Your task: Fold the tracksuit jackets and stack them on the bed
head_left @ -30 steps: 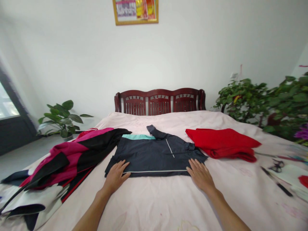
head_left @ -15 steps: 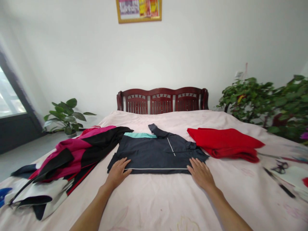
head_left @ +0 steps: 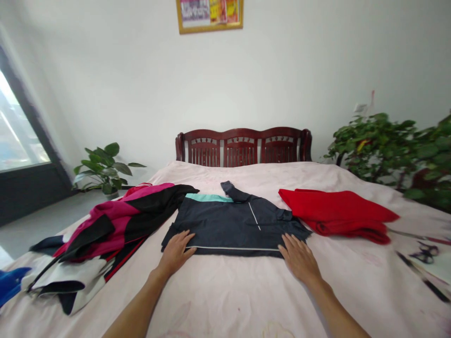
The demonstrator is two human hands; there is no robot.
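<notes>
A dark navy jacket (head_left: pixel 225 227) with a teal strip and white piping lies folded on the pink bed sheet (head_left: pixel 218 295). My left hand (head_left: pixel 178 251) rests flat on its near left corner, fingers spread out. On the near right corner lies my right hand (head_left: pixel 299 253), also flat with its fingers apart. Neither hand grips the cloth. The white piping runs along the near edge between both hands. One sleeve end sticks out at the jacket's far side.
Left of the jacket is a heap of magenta, black and white clothes (head_left: pixel 112 230). A folded red cloth (head_left: pixel 338 213) lies to the right. Beyond it are scissors (head_left: pixel 424 252) and a black-handled knife-like object (head_left: pixel 431 286). A wooden headboard (head_left: pixel 243 145) stands behind; potted plants flank the bed.
The whole view has shifted slightly, so things sit a little further right. Both hands stay flat on the jacket's near corners, and the jacket keeps its shape.
</notes>
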